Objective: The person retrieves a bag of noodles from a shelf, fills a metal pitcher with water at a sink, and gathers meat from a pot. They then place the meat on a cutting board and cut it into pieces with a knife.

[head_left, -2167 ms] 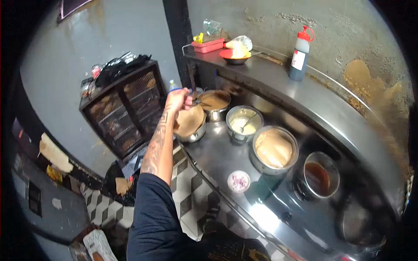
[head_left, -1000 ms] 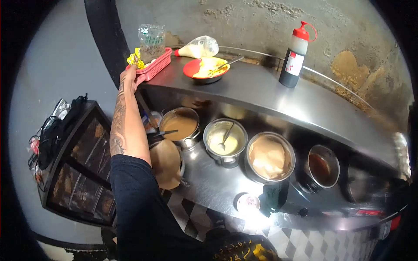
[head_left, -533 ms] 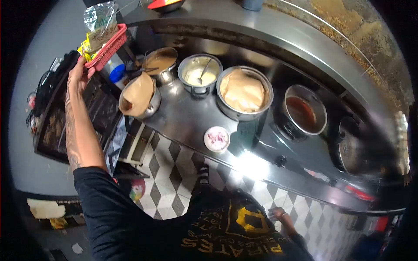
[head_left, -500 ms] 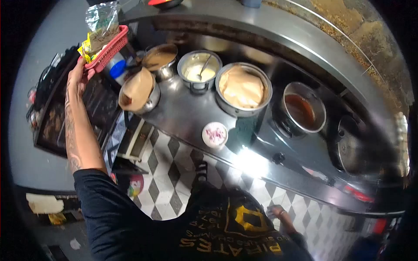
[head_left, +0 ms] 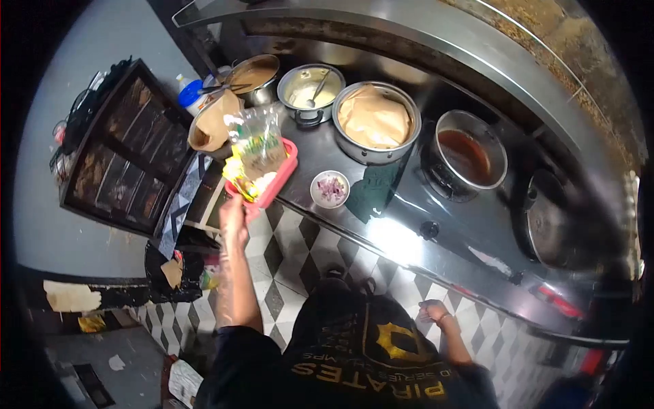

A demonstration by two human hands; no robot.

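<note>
My left hand (head_left: 234, 218) is closed on the near end of a pink plastic basket (head_left: 278, 183), holding it up in front of the counter. Inside the basket are yellow packets (head_left: 236, 172) and a clear bag with brown contents (head_left: 264, 151). My right hand (head_left: 433, 311) hangs low at my side over the floor, fingers loosely apart, with nothing seen in it. Nearest the basket on the counter is a small white bowl (head_left: 330, 189) of chopped purple onion. Behind the basket stands a paper-lined pot (head_left: 214, 123), partly covered by the clear bag.
Along the steel counter (head_left: 306, 160) stand a pot of brown sauce (head_left: 255, 73), a pot with cream-coloured contents and a spoon (head_left: 310, 95), a large paper-covered pot (head_left: 375, 123) and a pot of reddish liquid (head_left: 469, 153). A dark pan (head_left: 545, 221) lies right; a blue-lidded tub (head_left: 192, 95) left.
My left hand has brought the pink basket down and to the right, from the upper left to just in front of the counter. My right hand has shifted slightly upward.
</note>
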